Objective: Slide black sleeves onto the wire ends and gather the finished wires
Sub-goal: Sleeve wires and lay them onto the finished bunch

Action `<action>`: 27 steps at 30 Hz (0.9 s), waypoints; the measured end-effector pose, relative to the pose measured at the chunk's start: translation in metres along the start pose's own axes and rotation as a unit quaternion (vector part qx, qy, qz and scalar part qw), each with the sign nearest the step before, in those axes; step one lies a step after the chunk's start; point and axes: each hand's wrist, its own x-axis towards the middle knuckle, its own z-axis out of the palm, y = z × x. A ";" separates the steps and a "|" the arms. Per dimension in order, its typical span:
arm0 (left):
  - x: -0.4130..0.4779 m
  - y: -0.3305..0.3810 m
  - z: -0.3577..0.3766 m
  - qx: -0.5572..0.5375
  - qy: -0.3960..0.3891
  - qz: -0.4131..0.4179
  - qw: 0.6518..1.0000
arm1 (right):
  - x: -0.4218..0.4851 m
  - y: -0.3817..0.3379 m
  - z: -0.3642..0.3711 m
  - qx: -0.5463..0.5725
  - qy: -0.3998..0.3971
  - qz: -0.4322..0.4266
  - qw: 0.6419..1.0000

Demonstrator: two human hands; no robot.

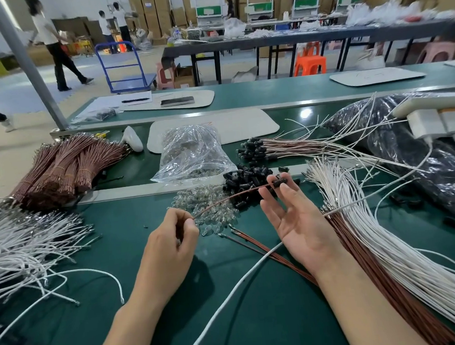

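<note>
Pinching a brown wire, left hand is feeding it into a black sleeve pinched by right hand; behind the sleeve pile, few finished wires are lying.

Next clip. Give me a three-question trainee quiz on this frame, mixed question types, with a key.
1. True or false: the left hand pinches one end of the brown wire.
2. Which holds the black sleeve? A) the left hand B) the right hand C) neither, it lies loose on the table.
3. Fill in: the wire bundle lying under the right forearm is brown and ____.
Key: 1 true; 2 B; 3 white.
</note>
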 end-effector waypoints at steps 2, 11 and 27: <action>0.000 0.000 0.000 -0.005 -0.010 0.003 1.000 | -0.001 0.000 0.001 -0.001 -0.001 0.001 1.000; -0.002 0.006 -0.002 -0.025 -0.033 0.023 0.999 | -0.003 0.007 0.008 -0.048 -0.023 0.015 0.998; -0.008 0.023 0.012 -0.011 -0.019 0.069 0.997 | -0.011 0.039 0.020 -0.254 -0.089 -0.018 0.963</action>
